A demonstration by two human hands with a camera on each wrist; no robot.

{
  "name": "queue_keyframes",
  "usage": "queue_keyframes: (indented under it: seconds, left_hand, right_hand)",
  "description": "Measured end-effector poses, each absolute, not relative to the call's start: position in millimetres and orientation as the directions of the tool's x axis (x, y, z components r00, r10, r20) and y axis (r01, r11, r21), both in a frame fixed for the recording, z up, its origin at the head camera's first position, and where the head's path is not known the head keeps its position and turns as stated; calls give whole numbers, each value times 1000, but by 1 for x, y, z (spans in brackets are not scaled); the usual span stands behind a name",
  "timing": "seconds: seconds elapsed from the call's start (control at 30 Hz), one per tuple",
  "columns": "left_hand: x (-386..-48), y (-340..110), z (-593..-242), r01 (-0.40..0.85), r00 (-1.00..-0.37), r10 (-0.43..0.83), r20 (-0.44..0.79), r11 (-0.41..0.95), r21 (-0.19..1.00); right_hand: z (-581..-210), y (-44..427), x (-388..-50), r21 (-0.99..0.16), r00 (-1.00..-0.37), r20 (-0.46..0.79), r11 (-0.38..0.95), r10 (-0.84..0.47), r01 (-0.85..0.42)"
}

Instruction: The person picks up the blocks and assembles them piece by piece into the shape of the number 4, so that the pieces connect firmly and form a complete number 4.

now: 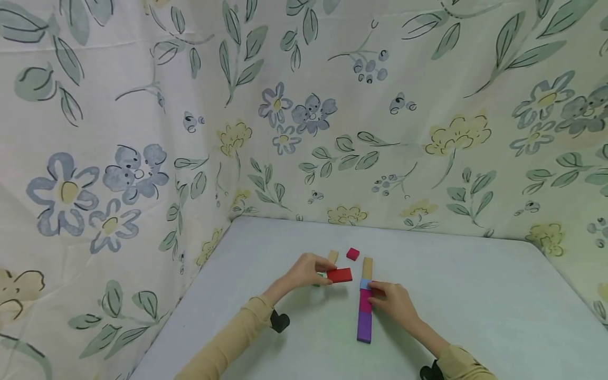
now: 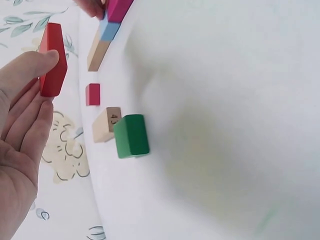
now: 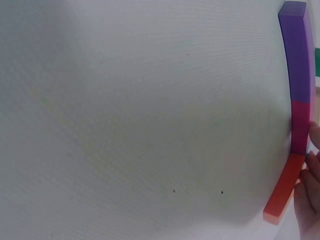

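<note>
My left hand (image 1: pixel 306 272) pinches a red rectangular block (image 1: pixel 340 275) between thumb and fingers, above the table. A row of blocks runs away from me: purple (image 1: pixel 364 327), magenta (image 1: pixel 364 302), light blue (image 1: pixel 364 284) and plain wood (image 1: pixel 368 268), each touching its neighbour. Along the row's right side, my right hand (image 1: pixel 394 302) touches the light blue and magenta blocks with its fingertips. In the right wrist view, an orange-red block (image 3: pixel 285 190) adjoins the magenta one, with fingers beside it. Below the left hand stands a green block (image 2: pixel 132 136), mostly hidden in the head view.
A wooden block (image 2: pixel 106 125) with a number printed on it stands beside the green one. Past it lies a small crimson block (image 1: pixel 353 254). The white table (image 1: pixel 475 295) ends at a floral curtain (image 1: pixel 304 174) at the back and left.
</note>
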State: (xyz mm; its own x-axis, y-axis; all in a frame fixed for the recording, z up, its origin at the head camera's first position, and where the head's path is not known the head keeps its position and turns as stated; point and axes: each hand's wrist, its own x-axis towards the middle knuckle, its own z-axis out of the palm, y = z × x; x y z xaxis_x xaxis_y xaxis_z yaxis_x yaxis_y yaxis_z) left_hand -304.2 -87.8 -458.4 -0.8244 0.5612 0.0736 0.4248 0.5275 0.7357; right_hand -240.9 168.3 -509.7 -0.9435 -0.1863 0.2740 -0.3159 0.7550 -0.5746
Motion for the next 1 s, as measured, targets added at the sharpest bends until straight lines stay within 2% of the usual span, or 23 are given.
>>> queue_keyframes:
  seconds: [0.47, 1.0]
  left_hand:
    - [-325, -81, -451, 440, -775, 632, 2, 537, 720]
    - [-342, -70, -463, 458, -729, 681, -67, 559, 692]
  right_hand:
    - [-510, 169, -242, -589, -952, 241, 751, -187, -297]
    - [-509, 169, -242, -585, -951, 248, 754, -184, -299]
